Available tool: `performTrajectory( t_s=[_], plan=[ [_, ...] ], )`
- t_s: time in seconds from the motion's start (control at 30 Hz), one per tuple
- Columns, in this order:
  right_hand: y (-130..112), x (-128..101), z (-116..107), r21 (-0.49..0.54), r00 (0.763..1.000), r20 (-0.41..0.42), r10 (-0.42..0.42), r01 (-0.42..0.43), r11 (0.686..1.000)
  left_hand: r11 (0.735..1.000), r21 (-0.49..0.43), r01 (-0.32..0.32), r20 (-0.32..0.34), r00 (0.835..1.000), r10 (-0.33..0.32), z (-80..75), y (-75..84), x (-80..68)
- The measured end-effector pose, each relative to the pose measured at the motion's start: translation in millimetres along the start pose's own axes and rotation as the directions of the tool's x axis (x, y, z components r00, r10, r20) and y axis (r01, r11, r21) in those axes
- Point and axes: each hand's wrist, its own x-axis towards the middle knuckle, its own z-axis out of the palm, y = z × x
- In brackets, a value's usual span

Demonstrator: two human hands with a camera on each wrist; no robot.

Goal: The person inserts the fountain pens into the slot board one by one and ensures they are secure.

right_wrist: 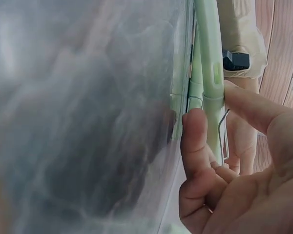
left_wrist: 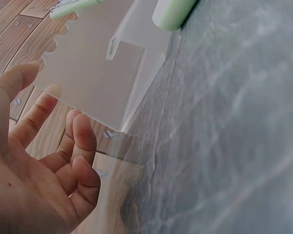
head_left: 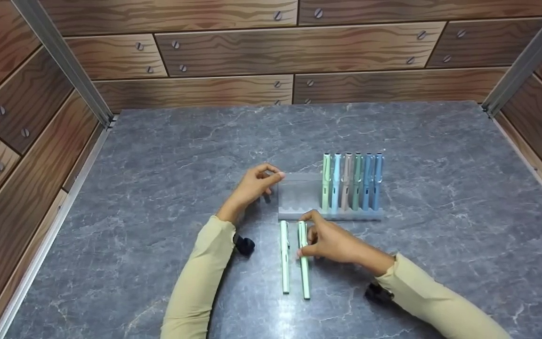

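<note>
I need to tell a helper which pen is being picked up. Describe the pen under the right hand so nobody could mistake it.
On the grey marble table, find the clear pen rack with six upright pens. In front of it two pale green pens lie side by side. It is the right-hand pen, the one the right hand touches; the left pen lies untouched.

Looks like a staged recording booth, not a home or shop. Grey marble-look tabletop [head_left: 440, 188] boxed in on 3 sides by walls [head_left: 233, 47] printed w/ wood planks & fake screw heads, metal posts [head_left: 63, 61] at the back corners. Only props on it: a clear pen stand [head_left: 299, 195] w/ pastel pens [head_left: 351, 181].
</note>
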Motion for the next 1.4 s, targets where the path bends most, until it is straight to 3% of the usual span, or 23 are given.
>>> performTrajectory(
  t_s=[0.33,0.93,1.4],
  plan=[
    [-2.8,-3.9,-0.6,0.073,1.0,0.009,-0.008,0.008,0.997,1.0,0.014,0.003,0.023,1.0,-0.004,-1.1,-2.7,-1.1],
    [-10.7,-6.0,-22.2,0.087,0.996,-0.091,-0.018,0.026,0.996,1.0,0.016,0.018,0.0,1.0,-0.018,1.2,-1.3,-1.9],
    [-19.8,3.7,-36.4,-0.104,0.947,-0.297,-0.119,0.092,0.99,1.0,-0.025,-0.012,0.023,1.0,0.013,-1.0,-0.3,-1.3]
  ],
)
